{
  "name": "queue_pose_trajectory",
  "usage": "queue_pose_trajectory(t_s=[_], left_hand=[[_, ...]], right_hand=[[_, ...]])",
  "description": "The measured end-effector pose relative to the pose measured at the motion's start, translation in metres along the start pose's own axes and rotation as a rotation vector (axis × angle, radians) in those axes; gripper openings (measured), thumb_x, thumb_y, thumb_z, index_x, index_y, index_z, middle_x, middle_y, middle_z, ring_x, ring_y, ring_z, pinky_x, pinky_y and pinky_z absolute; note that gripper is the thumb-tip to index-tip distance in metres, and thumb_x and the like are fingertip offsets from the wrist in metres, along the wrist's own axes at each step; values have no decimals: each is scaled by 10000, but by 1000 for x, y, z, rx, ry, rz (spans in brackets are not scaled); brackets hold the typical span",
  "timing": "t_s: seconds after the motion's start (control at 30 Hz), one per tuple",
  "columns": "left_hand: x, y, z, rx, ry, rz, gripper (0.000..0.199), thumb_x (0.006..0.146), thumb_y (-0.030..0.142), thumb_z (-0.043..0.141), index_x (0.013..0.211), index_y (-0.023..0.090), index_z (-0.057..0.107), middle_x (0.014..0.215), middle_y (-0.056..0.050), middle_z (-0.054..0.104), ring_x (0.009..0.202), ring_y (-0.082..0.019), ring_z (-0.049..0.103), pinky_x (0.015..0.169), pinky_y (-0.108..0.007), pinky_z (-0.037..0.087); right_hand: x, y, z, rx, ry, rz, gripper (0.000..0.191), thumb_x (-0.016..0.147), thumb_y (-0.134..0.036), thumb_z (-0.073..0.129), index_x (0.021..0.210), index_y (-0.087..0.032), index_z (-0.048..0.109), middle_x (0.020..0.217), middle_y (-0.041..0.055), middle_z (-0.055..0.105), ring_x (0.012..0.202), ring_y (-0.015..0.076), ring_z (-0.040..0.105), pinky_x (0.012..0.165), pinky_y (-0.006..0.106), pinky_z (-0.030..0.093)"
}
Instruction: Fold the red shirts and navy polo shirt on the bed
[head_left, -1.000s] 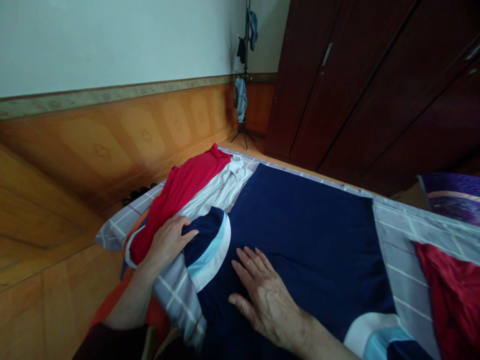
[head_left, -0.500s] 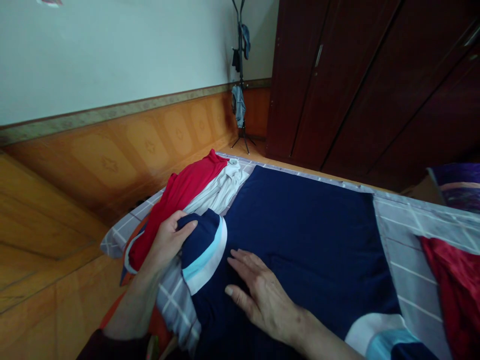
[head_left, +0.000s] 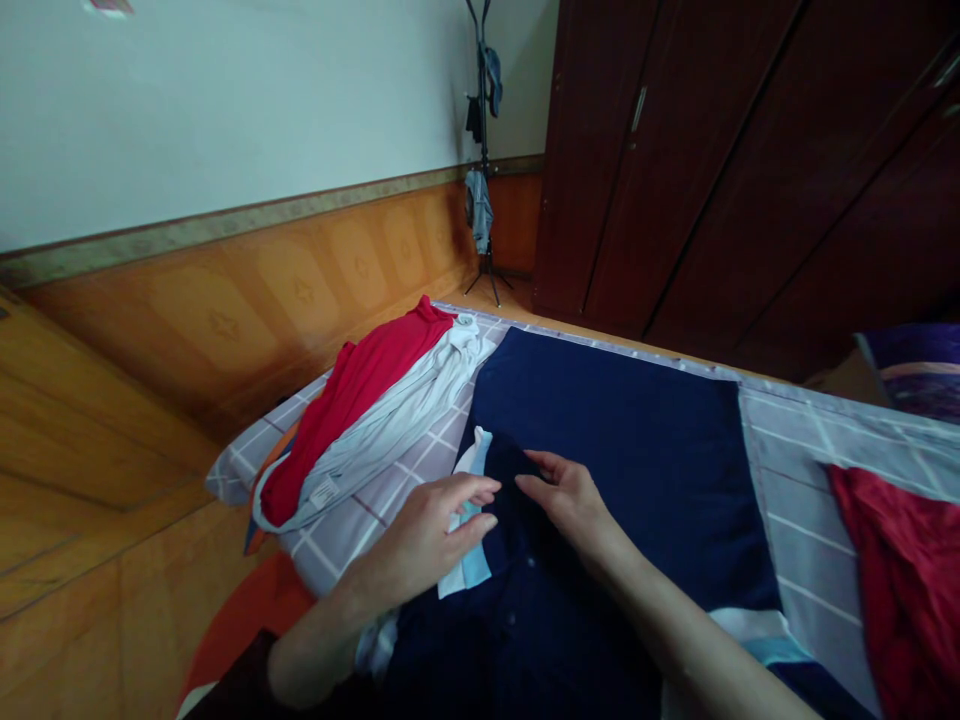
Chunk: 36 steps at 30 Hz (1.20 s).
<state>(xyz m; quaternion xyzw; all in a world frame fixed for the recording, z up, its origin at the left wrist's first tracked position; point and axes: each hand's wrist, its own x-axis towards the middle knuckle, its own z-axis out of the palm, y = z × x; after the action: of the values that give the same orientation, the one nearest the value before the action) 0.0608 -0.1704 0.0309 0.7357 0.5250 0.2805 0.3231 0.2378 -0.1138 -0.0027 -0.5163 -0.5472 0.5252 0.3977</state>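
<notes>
A navy shirt (head_left: pixel 622 430) lies spread out, its lower part nearest me showing small buttons. Its left sleeve, with a white and light blue cuff band (head_left: pixel 475 570), is folded inward over the body. My left hand (head_left: pixel 442 515) hovers at that band, thumb and fingertips apart with a gap between them. Just right of it, my right hand (head_left: pixel 562 495) pinches a fold of the navy cloth between thumb and fingers. The other striped cuff (head_left: pixel 757 630) shows at lower right, partly behind my right forearm.
Red and pale grey garments (head_left: pixel 375 400) lie to the left on the checked sheet (head_left: pixel 806 540). A shiny red cloth (head_left: pixel 907 570) is at the right. Beyond stand a coat rack (head_left: pixel 484 150) and a dark wardrobe (head_left: pixel 675 170). An orange-red round surface (head_left: pixel 247 620) shows at lower left.
The left sleeve has been turned inward onto the shirt body. My left hand has moved right and loosened from the sleeve; my right hand has gone from lying flat to pinching cloth.
</notes>
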Motion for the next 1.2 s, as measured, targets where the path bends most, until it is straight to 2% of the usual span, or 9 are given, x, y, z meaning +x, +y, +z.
queue_pose_trajectory(t_s=[0.07, 0.17, 0.37, 0.47, 0.6, 0.8, 0.93, 1.07, 1.2], left_hand=[[-11, -12, -11, 110, 35, -17, 218, 855, 191, 525, 1047, 216, 624, 1013, -18, 672, 933, -156, 610, 830, -262, 444], [-28, -26, -22, 268, -44, -23, 173, 858, 174, 507, 960, 216, 640, 946, -12, 657, 898, -161, 597, 803, -266, 427], [-38, -30, -33, 457, -226, -15, 132, 825, 186, 562, 923, 218, 645, 839, 5, 621, 817, -165, 580, 724, -267, 412], [-16, -31, -43, 458, -173, 50, 142, 853, 194, 518, 916, 212, 644, 892, -5, 626, 870, -170, 584, 775, -271, 418], [42, -42, -51, 365, -59, 187, 289, 832, 123, 492, 1085, 211, 601, 1098, -30, 596, 950, -160, 578, 844, -260, 430], [117, -62, -41, 260, -163, 254, 276, 762, 130, 582, 1031, 172, 627, 1095, -62, 549, 808, -134, 573, 768, -260, 460], [128, -74, -33, 155, -234, 231, 48, 764, 185, 594, 767, 145, 619, 931, -36, 588, 726, -108, 571, 658, -212, 463], [127, -87, -32, 38, -281, 150, 123, 829, 246, 505, 864, 150, 573, 704, 28, 569, 519, -70, 530, 487, -176, 433], [131, -97, -34, -26, -303, 102, 153, 825, 266, 507, 873, 136, 571, 695, 24, 574, 472, -56, 496, 422, -153, 391]], right_hand=[[2, 6, 0, -6, -10, -18, 367, 691, -302, 606, 1025, -161, 667, 857, 58, 706, 847, 238, 653, 722, 356, 534], [6, 10, -1, -69, -15, -33, 381, 715, -249, 537, 1066, -163, 660, 879, 60, 712, 876, 241, 661, 724, 355, 546], [4, 6, -4, -595, 62, -79, 455, 755, -186, 505, 1200, -145, 595, 1029, 111, 691, 994, 252, 636, 835, 348, 499], [-3, 0, -1, -832, 49, -88, 473, 800, -198, 486, 1266, -149, 547, 1026, 124, 689, 983, 274, 638, 833, 376, 486], [-11, -7, 3, -957, 37, -97, 476, 834, -216, 470, 1307, -176, 508, 966, 104, 701, 906, 267, 660, 771, 357, 488], [-12, -7, 3, -1043, 99, -143, 465, 853, -231, 476, 1317, -203, 489, 986, 83, 702, 855, 238, 673, 723, 318, 492], [-11, -3, 2, -1057, 121, -212, 448, 855, -223, 479, 1303, -214, 498, 1010, 69, 698, 848, 217, 676, 708, 294, 496], [-9, 1, 2, -1058, 135, -235, 438, 851, -215, 482, 1288, -213, 514, 1002, 71, 700, 828, 222, 680, 690, 299, 505], [-7, 3, 2, -1060, 132, -234, 442, 851, -217, 486, 1292, -201, 510, 1011, 81, 698, 834, 243, 682, 690, 322, 512]])
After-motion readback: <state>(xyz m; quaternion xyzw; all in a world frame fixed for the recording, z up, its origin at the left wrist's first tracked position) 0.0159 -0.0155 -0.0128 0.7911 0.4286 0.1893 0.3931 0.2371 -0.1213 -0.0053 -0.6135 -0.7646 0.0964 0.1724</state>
